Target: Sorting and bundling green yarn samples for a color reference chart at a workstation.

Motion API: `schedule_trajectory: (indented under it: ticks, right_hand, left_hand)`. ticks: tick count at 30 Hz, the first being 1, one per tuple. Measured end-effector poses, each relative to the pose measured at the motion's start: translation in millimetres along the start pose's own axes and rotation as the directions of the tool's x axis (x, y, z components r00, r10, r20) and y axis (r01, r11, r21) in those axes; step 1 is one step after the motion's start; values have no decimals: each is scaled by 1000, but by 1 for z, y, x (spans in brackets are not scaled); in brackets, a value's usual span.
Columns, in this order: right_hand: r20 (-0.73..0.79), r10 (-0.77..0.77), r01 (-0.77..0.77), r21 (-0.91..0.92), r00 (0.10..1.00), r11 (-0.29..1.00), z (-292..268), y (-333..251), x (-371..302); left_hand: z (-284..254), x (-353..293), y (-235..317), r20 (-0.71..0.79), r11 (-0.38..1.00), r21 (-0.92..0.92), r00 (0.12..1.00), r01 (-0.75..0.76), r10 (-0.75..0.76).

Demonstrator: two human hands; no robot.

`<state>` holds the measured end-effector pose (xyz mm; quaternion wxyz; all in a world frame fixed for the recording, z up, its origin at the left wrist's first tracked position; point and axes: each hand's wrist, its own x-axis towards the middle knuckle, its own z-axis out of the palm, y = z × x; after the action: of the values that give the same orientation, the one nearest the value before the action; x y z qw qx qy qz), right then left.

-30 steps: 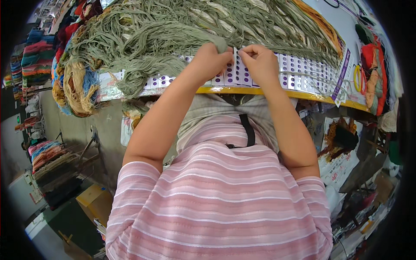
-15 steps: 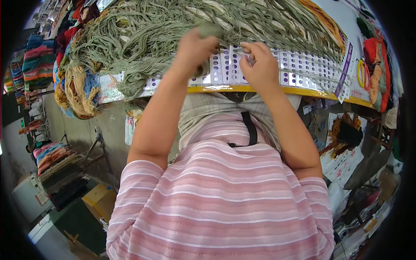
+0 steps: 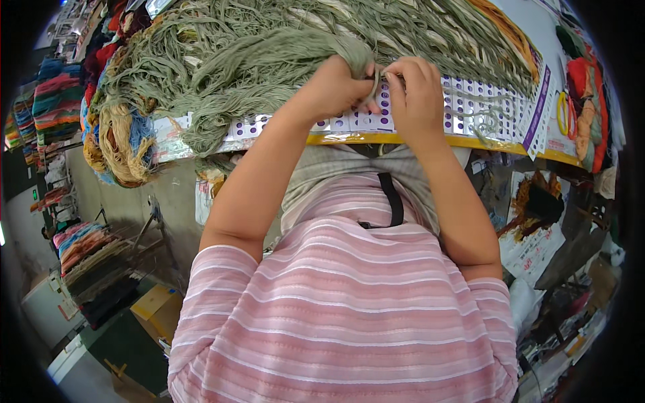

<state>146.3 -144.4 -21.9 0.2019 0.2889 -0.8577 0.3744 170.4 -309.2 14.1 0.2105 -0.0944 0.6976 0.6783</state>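
Note:
My left hand (image 3: pixel 341 91) is closed around a thick bundle of grey-green yarn (image 3: pixel 295 50), which trails off to the left over the heap. Close beside it, my right hand (image 3: pixel 415 94) pinches a few thin strands of the same yarn where they leave the bundle. Under both hands lies a white card sheet with rows of purple dots (image 3: pixel 463 107). A mass of loose green yarn (image 3: pixel 154 74) covers most of the table beyond and to the left.
Cream, blue and brown skeins (image 3: pixel 119 138) hang over the table's left corner. On the right are yellow-and-red-handled scissors (image 3: pixel 566 114) and red and orange skeins (image 3: pixel 583 87). Yellow tape (image 3: pixel 349 138) lines the near table edge. Folded coloured yarn piles (image 3: pixel 87 245) stand at left.
My left hand has moved right, pulling the yarn bundle closer to my right hand. The two hands now meet at the strands, and loose ends curl on the dotted sheet at right.

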Motion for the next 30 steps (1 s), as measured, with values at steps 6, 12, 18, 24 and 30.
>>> schedule_trajectory:
  ticks: [6,12,18,24,30]
  right_hand:
    - [166,15,-23,43,986,999,4,-3,-5]
    - [166,10,0,-60,986,998,6,-4,-6]
    - [189,34,-30,-25,981,999,5,-6,-7]
    - [87,254,-266,431,963,862,-20,-46,10]
    - [535,277,-602,701,798,383,-38,-85,28]
  left_hand:
    - [-46,-18,7,-317,967,52,914,-251,254]
    - [-217,-57,60,-637,959,-45,747,-280,189]
    - [-233,-43,94,-665,870,245,579,-427,472]
    - [-46,-62,71,-181,894,-295,939,-336,293]
    - [-12,-81,58,130,738,-673,973,-54,190]
